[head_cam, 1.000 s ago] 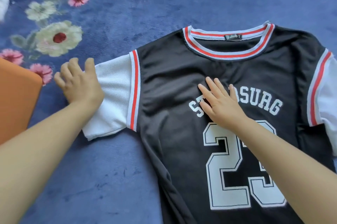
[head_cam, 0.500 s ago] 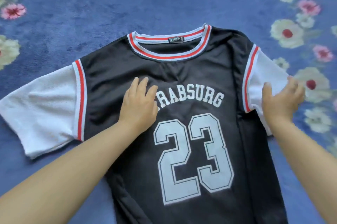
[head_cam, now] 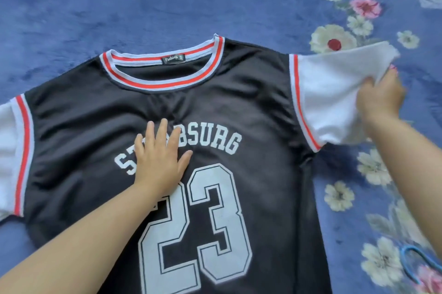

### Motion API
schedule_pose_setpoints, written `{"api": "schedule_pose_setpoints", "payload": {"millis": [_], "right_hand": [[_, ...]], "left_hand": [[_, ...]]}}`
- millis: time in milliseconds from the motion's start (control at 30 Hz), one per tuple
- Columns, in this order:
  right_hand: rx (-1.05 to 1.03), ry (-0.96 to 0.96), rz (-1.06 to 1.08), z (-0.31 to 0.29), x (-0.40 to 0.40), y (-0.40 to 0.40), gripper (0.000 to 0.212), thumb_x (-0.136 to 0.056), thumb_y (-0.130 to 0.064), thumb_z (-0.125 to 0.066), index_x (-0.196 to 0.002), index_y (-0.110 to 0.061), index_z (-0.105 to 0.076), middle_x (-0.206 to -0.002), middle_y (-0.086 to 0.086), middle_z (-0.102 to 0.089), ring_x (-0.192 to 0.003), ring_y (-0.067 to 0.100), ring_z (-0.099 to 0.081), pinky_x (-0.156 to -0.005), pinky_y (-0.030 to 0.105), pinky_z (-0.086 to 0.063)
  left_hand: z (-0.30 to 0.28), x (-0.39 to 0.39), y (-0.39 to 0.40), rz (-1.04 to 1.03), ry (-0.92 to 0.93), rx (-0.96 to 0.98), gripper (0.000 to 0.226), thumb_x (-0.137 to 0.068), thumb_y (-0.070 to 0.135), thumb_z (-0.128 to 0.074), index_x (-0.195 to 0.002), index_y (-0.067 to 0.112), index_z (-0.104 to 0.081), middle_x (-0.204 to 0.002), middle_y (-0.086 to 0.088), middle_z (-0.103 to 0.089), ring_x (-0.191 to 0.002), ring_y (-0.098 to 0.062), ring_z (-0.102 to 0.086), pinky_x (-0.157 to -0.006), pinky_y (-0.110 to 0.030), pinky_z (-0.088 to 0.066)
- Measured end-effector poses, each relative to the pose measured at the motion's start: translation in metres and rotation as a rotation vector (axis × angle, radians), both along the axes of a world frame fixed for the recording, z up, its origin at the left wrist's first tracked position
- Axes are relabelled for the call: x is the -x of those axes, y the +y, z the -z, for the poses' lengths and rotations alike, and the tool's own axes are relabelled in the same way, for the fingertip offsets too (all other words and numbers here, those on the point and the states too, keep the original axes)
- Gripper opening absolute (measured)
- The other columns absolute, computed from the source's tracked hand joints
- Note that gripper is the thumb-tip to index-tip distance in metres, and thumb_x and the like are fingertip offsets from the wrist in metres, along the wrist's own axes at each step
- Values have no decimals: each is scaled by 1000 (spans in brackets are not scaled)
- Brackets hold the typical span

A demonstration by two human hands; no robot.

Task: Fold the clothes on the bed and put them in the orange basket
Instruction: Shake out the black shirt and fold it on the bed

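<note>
Jersey (head_cam: 239, 107) is flat, face up on the bed, collar away from me, "23" toward me. My left hand (head_cam: 159, 158) is laid on the chest lettering, fingers straight, nothing gripped. I read that as an anchor so the body doesn't drag. My right hand (head_cam: 380, 97) pinches the outer edge of the right sleeve (head_cam: 330, 100); the cuff is lifted off the bed and bunched at the fingers, likely to pull it smooth or start folding it inward. Left sleeve (head_cam: 7, 150) lies flat, partly cut off by the frame edge. No folds made yet, so the task is early for this piece. Bed cover (head_cam: 119, 6) is plush blue with a flower print along the right side. A blue hanger (head_cam: 413, 265) lies near the lower right corner. Basket not in view.
</note>
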State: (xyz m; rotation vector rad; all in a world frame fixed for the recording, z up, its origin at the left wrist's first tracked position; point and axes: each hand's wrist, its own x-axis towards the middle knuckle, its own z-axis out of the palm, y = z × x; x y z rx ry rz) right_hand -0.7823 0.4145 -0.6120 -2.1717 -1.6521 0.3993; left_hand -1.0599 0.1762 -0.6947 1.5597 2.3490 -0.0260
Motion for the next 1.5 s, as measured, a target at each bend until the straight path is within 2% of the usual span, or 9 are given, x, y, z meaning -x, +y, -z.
{"api": "schedule_pose_setpoints", "payload": {"millis": [300,467,667,767,1000,1133,1300,1400,1500], "right_hand": [[171,-215,-73,56,-19,24,66,-96,-28,-42,-146,0,-10,-146,27,-22,-129,45,-31,-104,47,-27],[10,-319,-199,57,0,-19,62,-91,-25,-46,-145,-5,-21,-154,21,-4,-141,37,-8,-112,52,-4],[-215,-174,-784,68,13,-144,40,-81,-25,-46,-109,1,-57,-123,28,-53,-117,37,-42,-94,59,-35],[-112,-176,-888,72,2,-207,40,-77,-26,-44,-95,3,-64,-116,29,-56,-112,33,-39,-86,61,-43],[163,-276,-822,59,-36,-302,27,-56,-10,-64,-80,1,-61,-118,26,-57,-115,37,-50,-88,67,-37],[266,-490,-877,46,-60,-351,45,-30,-12,-80,-70,-5,-60,-114,20,-61,-113,34,-50,-83,68,-40],[611,-485,-645,29,-99,-394,45,-75,-17,-58,-116,-17,-40,-154,7,13,-142,31,6,-108,43,-27],[564,-249,-412,21,-118,-405,39,-72,4,-57,-108,-7,-47,-149,19,-7,-135,35,-19,-97,36,-33],[445,-79,-239,15,-134,-399,20,-70,15,-50,-81,-1,-52,-111,18,-39,-103,36,-45,-80,33,-35]], "left_hand": [[7,-1,1,14,15,9,59,-85,42,-32,-125,1,-49,-134,-30,-44,-123,-54,-37,-95,-67,-29],[6,2,8,31,62,125,60,-96,44,-32,-146,12,-23,-154,-18,-10,-141,-38,-3,-112,-52,-7],[-17,-6,7,75,111,235,65,-95,45,-35,-148,13,-13,-155,-16,-6,-140,-36,-9,-112,-48,-17],[-34,-29,-24,116,83,298,66,-95,45,-36,-148,12,-13,-155,-15,-6,-141,-32,-8,-112,-47,-18],[-64,-81,-129,273,3,353,60,-83,54,-52,-125,13,-38,-130,-8,-36,-123,-27,-32,-97,-39,-34],[-76,-107,-182,447,43,465,57,-86,61,-44,-120,14,-43,-124,-5,-44,-118,-25,-41,-95,-37,-31],[-87,-123,-238,735,38,879,68,-75,62,-60,-120,13,-46,-122,-8,-52,-114,-28,-48,-98,-41,-28],[-87,-123,-263,844,82,945,45,-81,31,-65,-120,12,-50,-120,-7,-56,-111,-28,-52,-84,-35,-33],[-86,-113,-285,800,85,1001,34,-86,3,-49,-118,10,-57,-121,-9,-58,-107,-29,-56,-79,-34,-41]]}}
